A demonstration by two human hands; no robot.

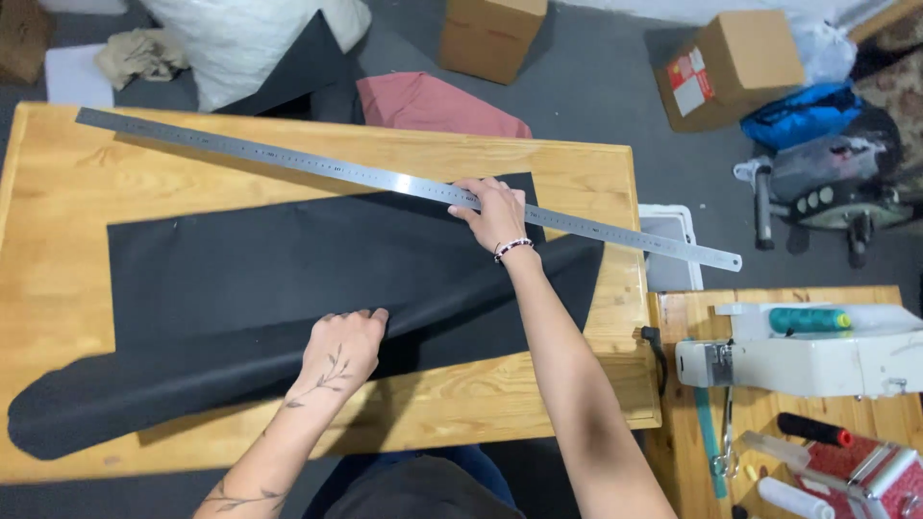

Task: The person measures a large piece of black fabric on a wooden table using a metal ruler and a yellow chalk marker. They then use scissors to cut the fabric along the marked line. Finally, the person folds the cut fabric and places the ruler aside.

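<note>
A large piece of black fabric [260, 279] lies spread on a wooden table [67, 183], its near edge folded over. My left hand [344, 351] rests flat on that folded near edge, fingers together. A long steel ruler [288, 161] runs slantwise across the far side of the table and past its right edge. My right hand [492, 213] presses on the ruler where it crosses the fabric's far right corner, fingers curled over it. A beaded bracelet circles my right wrist.
A white sewing machine [817, 358] with a teal thread spool stands on a second table at right, with scissors [723, 452] and more spools beside it. Cardboard boxes [731, 67], a pink cloth [433, 104], a white bag and a blue bag lie on the grey floor.
</note>
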